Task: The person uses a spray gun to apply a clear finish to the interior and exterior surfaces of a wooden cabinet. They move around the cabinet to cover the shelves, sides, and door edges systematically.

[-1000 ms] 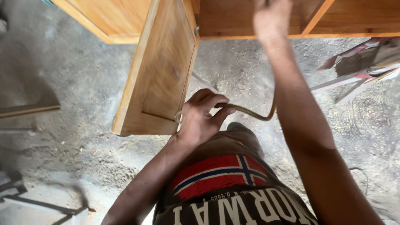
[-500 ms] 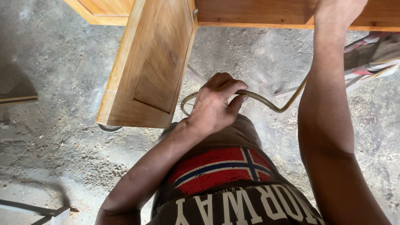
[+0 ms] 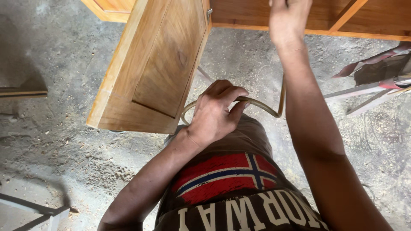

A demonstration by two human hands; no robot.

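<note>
My left hand (image 3: 216, 112) is closed around a thin olive-brown hose (image 3: 264, 108) that loops in front of my waist and runs up behind my right forearm. My right hand (image 3: 287, 19) reaches up to the wooden cabinet (image 3: 299, 17) at the top edge; its fingers are cut off by the frame, so what it holds is hidden. An open wooden cabinet door (image 3: 156, 68) with a recessed panel hangs out toward me, just left of my left hand.
A dusty concrete floor (image 3: 55, 145) with sawdust lies below. Metal bars and red-and-dark scraps (image 3: 376, 81) lie at the right. A dark board (image 3: 23, 92) sits at the left edge, a metal frame (image 3: 38, 209) at the bottom left.
The view has shifted a little; my right hand sits further left along the cabinet edge than half a second ago. My left hand keeps its grip on the hose.
</note>
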